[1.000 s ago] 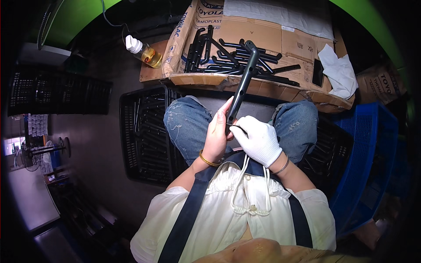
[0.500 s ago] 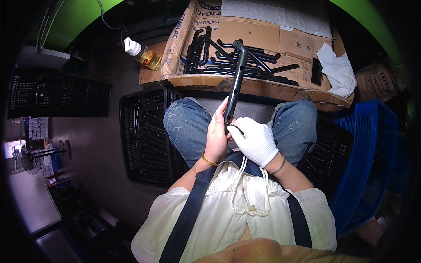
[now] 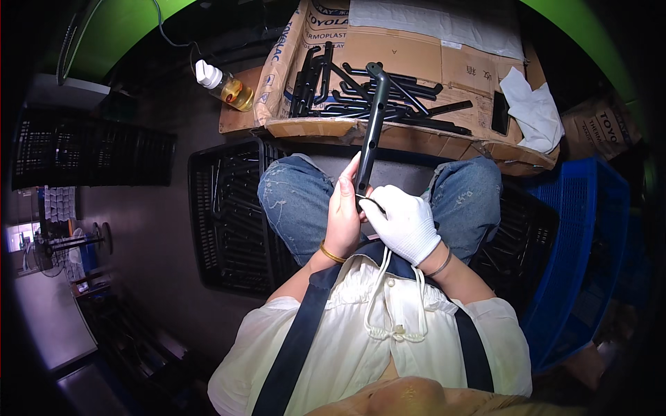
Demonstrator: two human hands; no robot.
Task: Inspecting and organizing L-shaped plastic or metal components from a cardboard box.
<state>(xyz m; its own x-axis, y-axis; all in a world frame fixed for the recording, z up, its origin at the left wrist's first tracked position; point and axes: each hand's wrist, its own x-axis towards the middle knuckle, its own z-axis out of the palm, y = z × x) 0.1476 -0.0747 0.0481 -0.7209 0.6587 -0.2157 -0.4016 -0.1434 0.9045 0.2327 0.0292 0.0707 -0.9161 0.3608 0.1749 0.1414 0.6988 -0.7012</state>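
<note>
Left hand (image 3: 343,218) curls snugly round a black bar's (image 3: 373,130) lower end; right hand (image 3: 404,223), gloved, pinches a thin dark piece (image 3: 375,203) there. The bar's top overlaps the box's (image 3: 312,129) near edge.

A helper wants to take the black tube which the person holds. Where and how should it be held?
Probably around the straight middle of the black tube, from above: that stretch is slim and uncovered. Its far end bends, while the left grip holds the near end, with the gloved right grip close by.
</note>
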